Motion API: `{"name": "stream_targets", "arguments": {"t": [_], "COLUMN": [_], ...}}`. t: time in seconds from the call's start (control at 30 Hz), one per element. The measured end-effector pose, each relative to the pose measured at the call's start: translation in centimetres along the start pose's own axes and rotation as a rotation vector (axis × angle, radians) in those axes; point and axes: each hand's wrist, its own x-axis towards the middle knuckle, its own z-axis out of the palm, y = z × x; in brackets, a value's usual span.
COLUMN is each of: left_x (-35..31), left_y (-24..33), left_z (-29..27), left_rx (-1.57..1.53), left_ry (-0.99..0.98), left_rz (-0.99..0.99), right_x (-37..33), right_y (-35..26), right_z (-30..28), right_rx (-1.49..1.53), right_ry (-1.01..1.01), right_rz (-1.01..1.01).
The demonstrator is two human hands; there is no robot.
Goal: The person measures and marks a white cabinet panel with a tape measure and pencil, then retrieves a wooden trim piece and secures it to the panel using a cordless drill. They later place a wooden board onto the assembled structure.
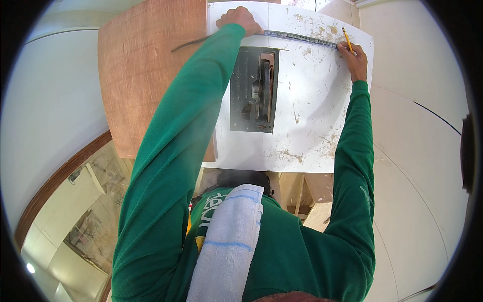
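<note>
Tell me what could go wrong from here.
The ruler might slip out of line: the right hand at its end also holds a pencil.

The towel hangs loose, so it could catch on the saw set in the white table if the person leans in.

Left hand (239, 21) is on a measuring tape (302, 38) over a white table (307, 100), right hand (356, 60)'s got its right end plus a yellow pencil (347, 39), lol.
</note>
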Motion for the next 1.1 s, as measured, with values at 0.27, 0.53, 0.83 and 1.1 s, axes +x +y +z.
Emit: {"name": "stream_targets", "arguments": {"t": [0.27, 0.53, 0.83, 1.1], "left_x": [0.2, 0.5, 0.4, 0.5], "left_y": [0.2, 0.8, 0.9, 0.9], "left_z": [0.1, -1.6, -2.0, -1.9], "left_rx": [0.045, 0.027, 0.003, -0.016], "left_ry": [0.019, -0.160, -0.176, -0.170], "left_rz": [-0.053, -0.061, -0.043, -0.030], "right_x": [-0.3, -2.8, -5.0, -5.0], "right_y": [0.2, -1.0, -2.3, -2.0], "right_z": [0.3, -0.6, 0.3, 1.2], "right_rx": [0.135, 0.430, 0.475, 0.312], "right_ry": [0.018, 0.324, 0.374, 0.338], "right_rz": [-0.040, 0.128, 0.094, -0.010]}}
